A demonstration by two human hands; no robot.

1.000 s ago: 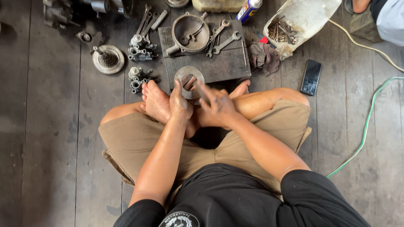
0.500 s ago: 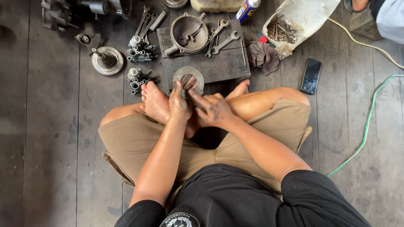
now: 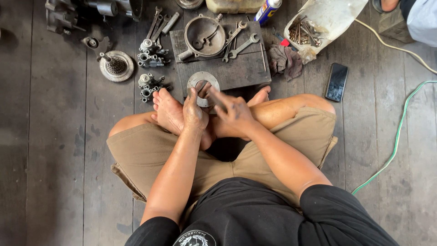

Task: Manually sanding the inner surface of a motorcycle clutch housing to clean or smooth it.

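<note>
The person sits cross-legged on the floor, holding a round metal plate (image 3: 203,86) at the near edge of the dark wooden board (image 3: 241,70), braced over the feet, probably for steadiness. The left hand (image 3: 195,111) grips its rim, fingers closed. The right hand (image 3: 234,114) presses 2 extended fingers into its centre hole. 2 wrenches (image 3: 239,43) lie further back on that board.

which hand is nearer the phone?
Right. The right hand is at the metal ring in front of the crossed legs, on the side toward the phone. The left hand holds the ring's other side, farther from the phone.
</note>
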